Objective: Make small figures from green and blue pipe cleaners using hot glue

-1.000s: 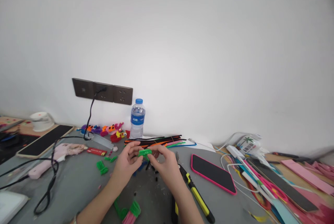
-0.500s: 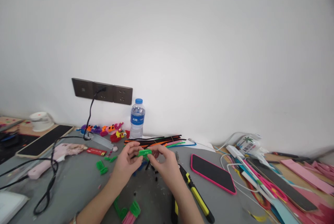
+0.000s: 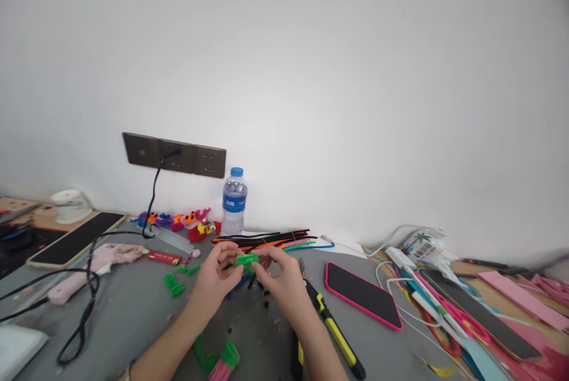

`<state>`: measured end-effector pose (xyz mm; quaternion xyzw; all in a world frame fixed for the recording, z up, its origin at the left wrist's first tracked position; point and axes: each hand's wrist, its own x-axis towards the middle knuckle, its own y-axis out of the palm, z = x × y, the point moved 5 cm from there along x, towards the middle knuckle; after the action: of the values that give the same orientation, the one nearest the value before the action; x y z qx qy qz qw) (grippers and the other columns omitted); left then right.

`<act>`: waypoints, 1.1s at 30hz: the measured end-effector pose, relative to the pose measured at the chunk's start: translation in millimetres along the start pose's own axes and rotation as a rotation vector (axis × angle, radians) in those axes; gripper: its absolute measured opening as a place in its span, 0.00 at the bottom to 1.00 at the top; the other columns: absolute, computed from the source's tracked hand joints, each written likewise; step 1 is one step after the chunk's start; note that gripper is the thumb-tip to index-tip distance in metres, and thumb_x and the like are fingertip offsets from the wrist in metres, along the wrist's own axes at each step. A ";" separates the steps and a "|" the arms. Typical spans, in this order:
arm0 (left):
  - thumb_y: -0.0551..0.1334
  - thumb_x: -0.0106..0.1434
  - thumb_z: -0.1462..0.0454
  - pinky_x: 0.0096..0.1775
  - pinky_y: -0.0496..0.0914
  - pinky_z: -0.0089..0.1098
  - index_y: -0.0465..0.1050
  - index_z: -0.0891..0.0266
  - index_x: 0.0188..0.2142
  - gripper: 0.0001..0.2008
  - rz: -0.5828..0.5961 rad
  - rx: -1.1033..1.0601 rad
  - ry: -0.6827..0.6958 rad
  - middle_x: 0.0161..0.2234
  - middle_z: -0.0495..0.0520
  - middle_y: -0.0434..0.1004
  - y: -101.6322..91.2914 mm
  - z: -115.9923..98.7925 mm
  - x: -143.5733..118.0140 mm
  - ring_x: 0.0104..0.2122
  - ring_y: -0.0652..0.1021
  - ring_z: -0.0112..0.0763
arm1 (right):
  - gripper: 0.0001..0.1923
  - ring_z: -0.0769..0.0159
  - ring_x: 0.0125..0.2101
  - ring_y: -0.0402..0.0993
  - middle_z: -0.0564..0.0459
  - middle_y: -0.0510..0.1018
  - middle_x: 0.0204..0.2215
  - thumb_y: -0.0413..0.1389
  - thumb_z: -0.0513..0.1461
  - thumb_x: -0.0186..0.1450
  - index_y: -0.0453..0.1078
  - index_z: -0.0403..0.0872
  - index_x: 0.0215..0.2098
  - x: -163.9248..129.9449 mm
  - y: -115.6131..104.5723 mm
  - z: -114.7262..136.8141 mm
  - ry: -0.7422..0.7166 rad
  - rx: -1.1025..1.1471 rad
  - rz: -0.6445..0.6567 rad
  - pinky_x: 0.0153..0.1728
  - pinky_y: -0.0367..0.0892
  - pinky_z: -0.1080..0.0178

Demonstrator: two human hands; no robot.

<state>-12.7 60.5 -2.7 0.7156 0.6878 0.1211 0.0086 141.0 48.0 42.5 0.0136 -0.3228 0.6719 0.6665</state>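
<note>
- Head view shows the left hand (image 3: 216,279) and the right hand (image 3: 281,277) meeting above the grey counter (image 3: 128,316), fingers closed on a small green pipe-cleaner piece (image 3: 246,261) pinched between them.
- Green pipe-cleaner piece sits in the air between both hands, in front of the water bottle (image 3: 234,201).
- Just right of the right hand lies a yellow-handled tool (image 3: 335,333).
- Further right of that tool lies a phone in a pink case (image 3: 363,294), screen up.
- Behind the hands, a bundle of coloured pipe cleaners (image 3: 267,240) lies just right of the water bottle.
- Left of the water bottle, finished pipe-cleaner figures (image 3: 186,221) sit by the wall.
- Left of the left hand lie green scraps (image 3: 173,284), then a pink glue gun (image 3: 95,268).
</note>
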 end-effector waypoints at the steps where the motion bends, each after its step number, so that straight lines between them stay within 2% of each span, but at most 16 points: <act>1: 0.69 0.48 0.63 0.40 0.73 0.35 0.68 0.59 0.37 0.17 0.002 0.002 -0.003 0.35 0.54 0.78 0.1 0.1 0.1 0.36 0.80 0.37 | 0.07 0.66 0.26 0.71 0.54 0.76 0.25 0.56 0.35 0.57 0.75 0.46 0.33 0.1 -0.2 0.2 0.003 -0.001 0.001 0.30 0.68 0.65; 8: 0.69 0.46 0.63 0.38 0.73 0.34 0.68 0.59 0.35 0.16 -0.006 -0.004 -0.016 0.33 0.53 0.78 0.8 -3.0 0.6 0.35 0.79 0.37 | 0.07 0.65 0.26 0.71 0.54 0.76 0.25 0.56 0.35 0.57 0.75 0.46 0.34 0.0 0.0 -1.4 0.001 0.007 -0.004 0.30 0.68 0.65; 17: 0.68 0.50 0.63 0.38 0.73 0.33 0.68 0.59 0.32 0.11 0.020 0.011 0.019 0.32 0.51 0.73 1.3 -5.3 -0.7 0.35 0.77 0.35 | 0.06 0.65 0.27 0.70 0.54 0.75 0.25 0.55 0.36 0.59 0.74 0.46 0.34 -1.0 2.5 0.3 0.048 0.014 0.028 0.31 0.65 0.65; 22: 0.69 0.51 0.61 0.40 0.75 0.36 0.70 0.59 0.38 0.15 0.078 -0.003 -0.002 0.36 0.52 0.75 5.0 -6.6 -3.7 0.39 0.78 0.39 | 0.09 0.64 0.27 0.70 0.53 0.75 0.26 0.56 0.42 0.62 0.73 0.45 0.35 -1.4 5.6 -9.6 0.147 0.201 0.010 0.30 0.66 0.64; 26: 0.69 0.51 0.62 0.45 0.74 0.37 0.71 0.58 0.41 0.18 0.103 -0.033 -0.012 0.40 0.55 0.76 7.4 -4.6 -5.2 0.44 0.77 0.41 | 0.13 0.64 0.28 0.72 0.52 0.76 0.28 0.58 0.47 0.61 0.72 0.45 0.35 -1.8 13.4 -16.7 0.247 0.465 0.095 0.30 0.66 0.64; 29: 0.69 0.52 0.62 0.44 0.74 0.36 0.73 0.59 0.39 0.14 0.107 -0.026 0.001 0.38 0.53 0.76 7.3 -5.1 -4.8 0.42 0.77 0.40 | 0.15 0.66 0.29 0.71 0.53 0.76 0.28 0.60 0.49 0.60 0.73 0.45 0.34 -2.1 18.2 -13.9 0.283 0.566 0.175 0.33 0.66 0.65; 33: 0.69 0.52 0.61 0.41 0.74 0.33 0.74 0.60 0.33 0.10 0.082 -0.020 0.018 0.32 0.51 0.76 5.5 -8.9 -3.7 0.37 0.77 0.37 | 0.16 0.67 0.29 0.71 0.53 0.75 0.27 0.59 0.50 0.61 0.74 0.45 0.32 -2.3 20.1 -8.7 0.291 0.575 0.233 0.32 0.65 0.66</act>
<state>-9.1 55.2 6.3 0.7421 0.6566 0.1348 0.0045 126.7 51.9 26.3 0.0679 -0.0211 0.8017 0.5934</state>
